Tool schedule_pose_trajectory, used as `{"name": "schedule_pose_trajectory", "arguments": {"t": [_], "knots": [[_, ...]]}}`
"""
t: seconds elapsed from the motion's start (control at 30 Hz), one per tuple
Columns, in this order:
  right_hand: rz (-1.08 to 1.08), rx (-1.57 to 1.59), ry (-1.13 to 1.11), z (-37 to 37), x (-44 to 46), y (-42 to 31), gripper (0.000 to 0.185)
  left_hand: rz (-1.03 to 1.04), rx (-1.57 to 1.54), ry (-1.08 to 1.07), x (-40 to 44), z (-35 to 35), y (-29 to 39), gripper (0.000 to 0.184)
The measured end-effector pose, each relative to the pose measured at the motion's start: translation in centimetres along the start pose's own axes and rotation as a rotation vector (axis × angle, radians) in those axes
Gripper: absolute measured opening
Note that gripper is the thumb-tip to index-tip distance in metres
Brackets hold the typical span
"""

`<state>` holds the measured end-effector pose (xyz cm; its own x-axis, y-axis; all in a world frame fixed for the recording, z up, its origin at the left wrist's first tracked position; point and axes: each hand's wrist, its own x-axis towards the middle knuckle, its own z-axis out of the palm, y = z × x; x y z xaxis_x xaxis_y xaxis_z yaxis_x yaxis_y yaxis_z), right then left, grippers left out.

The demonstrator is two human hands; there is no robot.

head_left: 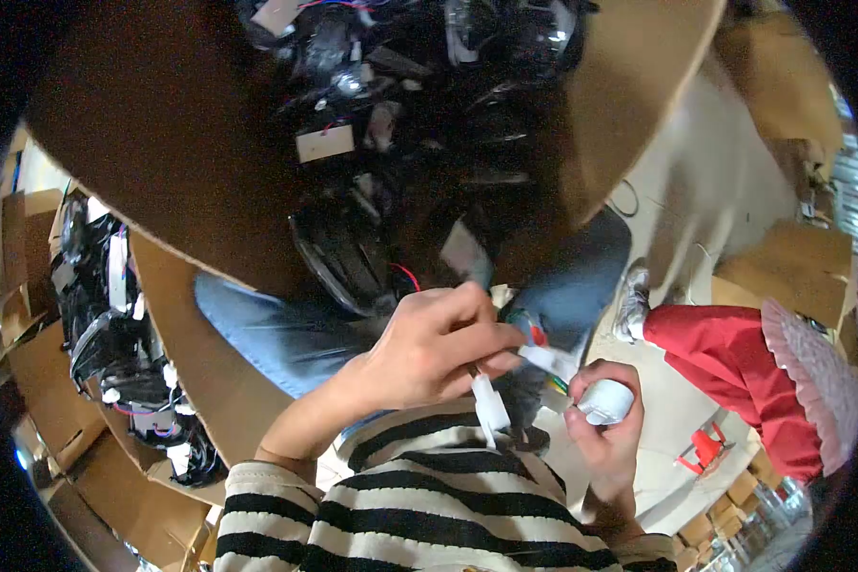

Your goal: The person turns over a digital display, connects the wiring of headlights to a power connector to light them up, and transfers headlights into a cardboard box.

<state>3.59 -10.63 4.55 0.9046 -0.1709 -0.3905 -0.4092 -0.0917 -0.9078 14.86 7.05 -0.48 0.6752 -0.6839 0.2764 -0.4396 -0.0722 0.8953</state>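
My left hand (439,348) is closed, its fingers pinched together close to my lap. A white plastic-looking piece (491,408) hangs below its fingertips. Another white strip (548,360), beside red and green wires (538,336), lies between my two hands; its far end is blurred. My right hand (612,434) is curled round a small white cylindrical piece (606,401) with a rounded end. Just beyond my left hand is a black lamp-like unit (338,253) in clear wrapping, inside the big cardboard box (148,157). Exactly what the left fingertips grip is partly hidden.
More wrapped black units (324,57) with white tags fill the box before me. A second carton (195,353) of similar units stands left. Another person in red trousers (734,362) is at right, near a red stool (703,448). Cartons (791,272) stand behind.
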Motion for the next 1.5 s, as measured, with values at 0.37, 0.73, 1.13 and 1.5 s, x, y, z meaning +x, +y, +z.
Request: {"name": "schedule_pose_trajectory", "arguments": {"t": [0.37,0.73,1.13,1.5], "knots": [[-0.068,0.235,0.039,-4.2,-0.2,-0.5,0.032,-0.144,-0.395,-0.255,1.6,3.7,0.4,0.023],[0.001,0.45,0.036,-4.5,-0.6,0.6,0.032,-0.026,0.001,-0.186,2.0,5.6,1.7,0.033],[-0.028,0.065,0.298,-5.7,-2.0,1.5,0.032,0.158,0.256,-0.134,2.7,7.7,1.9,0.039],[-0.074,0.747,0.722,-12.6,-4.8,8.0,0.049,0.246,0.088,-0.042,6.0,13.5,1.2,0.027]]}}
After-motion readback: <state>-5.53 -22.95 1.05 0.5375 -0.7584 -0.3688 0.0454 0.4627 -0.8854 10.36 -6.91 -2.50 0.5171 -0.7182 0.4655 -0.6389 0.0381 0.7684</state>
